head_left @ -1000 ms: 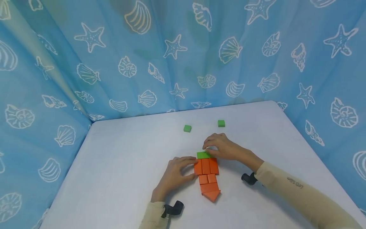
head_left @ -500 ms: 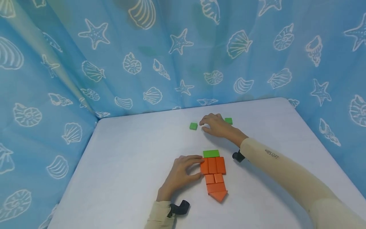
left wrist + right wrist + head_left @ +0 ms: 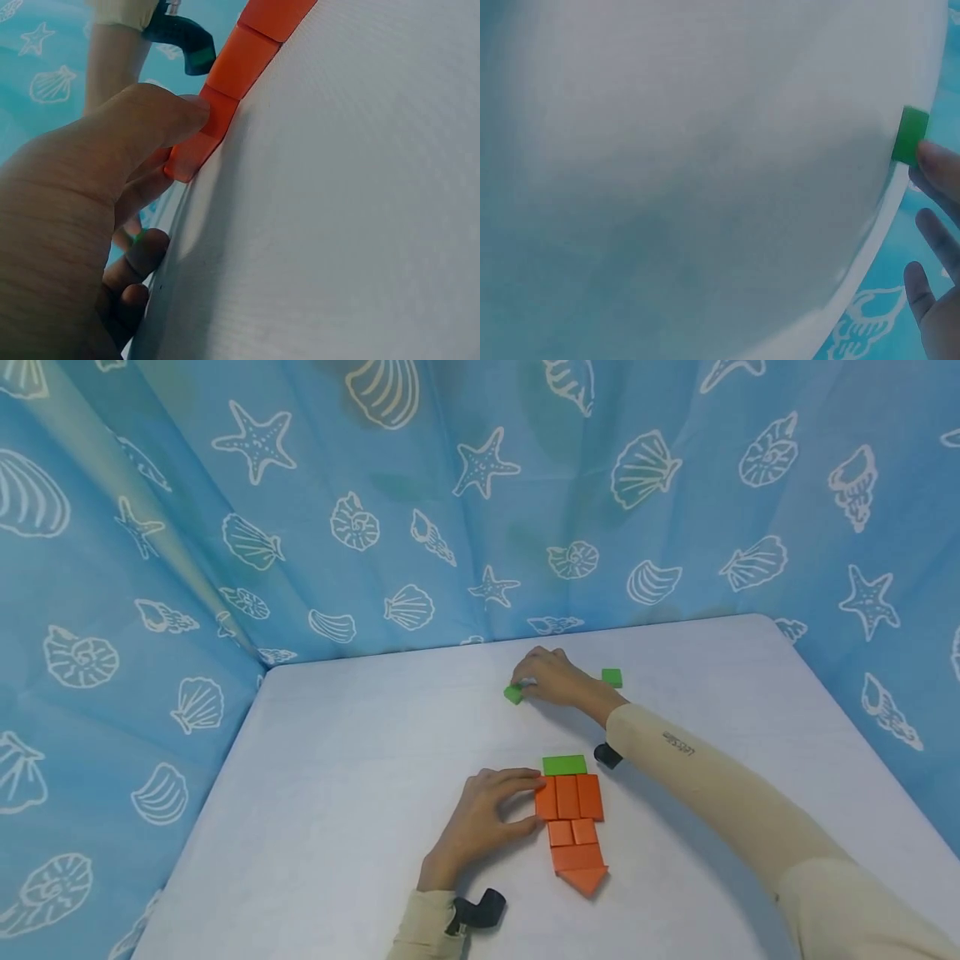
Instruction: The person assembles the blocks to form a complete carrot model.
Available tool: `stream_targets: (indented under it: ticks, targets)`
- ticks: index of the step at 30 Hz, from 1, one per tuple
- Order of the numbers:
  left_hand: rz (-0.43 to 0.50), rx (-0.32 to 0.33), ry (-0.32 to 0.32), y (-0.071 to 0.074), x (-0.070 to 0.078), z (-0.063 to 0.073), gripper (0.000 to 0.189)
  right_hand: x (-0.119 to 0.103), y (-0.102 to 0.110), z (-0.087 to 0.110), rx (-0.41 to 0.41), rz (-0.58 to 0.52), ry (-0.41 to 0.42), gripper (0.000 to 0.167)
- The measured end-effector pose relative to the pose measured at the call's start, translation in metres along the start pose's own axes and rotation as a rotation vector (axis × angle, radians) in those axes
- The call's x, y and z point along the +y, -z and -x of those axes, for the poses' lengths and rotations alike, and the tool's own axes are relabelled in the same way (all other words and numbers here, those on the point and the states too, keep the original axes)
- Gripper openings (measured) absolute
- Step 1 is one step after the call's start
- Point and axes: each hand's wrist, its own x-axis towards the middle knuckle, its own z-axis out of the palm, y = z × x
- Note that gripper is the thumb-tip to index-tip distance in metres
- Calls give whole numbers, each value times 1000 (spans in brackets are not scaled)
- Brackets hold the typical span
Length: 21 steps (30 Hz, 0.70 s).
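Note:
My left hand point(image 3: 483, 814) is beside the orange block figure on the white table, thumb and index finger pinching the leftmost upright orange block point(image 3: 547, 799) by its ends. Close up in the left wrist view, the thumb presses on the orange block point(image 3: 196, 150) at the end of the row. Farther back, my right hand point(image 3: 557, 678) pinches a small green block point(image 3: 513, 695), which sits tilted at the fingertips. That green block point(image 3: 910, 136) shows against the thumb in the right wrist view. A flat green block point(image 3: 565, 765) tops the orange row.
Another small green block point(image 3: 612, 677) lies right of the right hand near the back edge. Below the upright row are two small orange blocks, a wider orange block point(image 3: 577, 857) and an orange triangle point(image 3: 585, 880). A blue shell-patterned curtain point(image 3: 405, 527) hangs behind the white table point(image 3: 337, 777).
My right hand has left the flat green block, moved back to the small green block on the left and taken hold of it. The left hand stays at the orange blocks.

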Motion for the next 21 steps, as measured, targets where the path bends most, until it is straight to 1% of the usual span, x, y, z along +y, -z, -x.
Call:
stream_targets:
  ticks: [5, 10, 15, 21]
  targets:
    - [13, 14, -12, 1, 3, 1, 49, -2, -2, 9, -6, -36, 12, 19]
    - [8, 27, -21, 0, 1, 1, 49, -6, -4, 20, -44, -81, -4, 18]
    - [13, 25, -19, 1, 2, 2, 49, -10, -7, 31, -57, -93, -5, 18]
    - [22, 32, -27, 2, 6, 1, 49, -16, -9, 45, -67, -101, -26, 19]
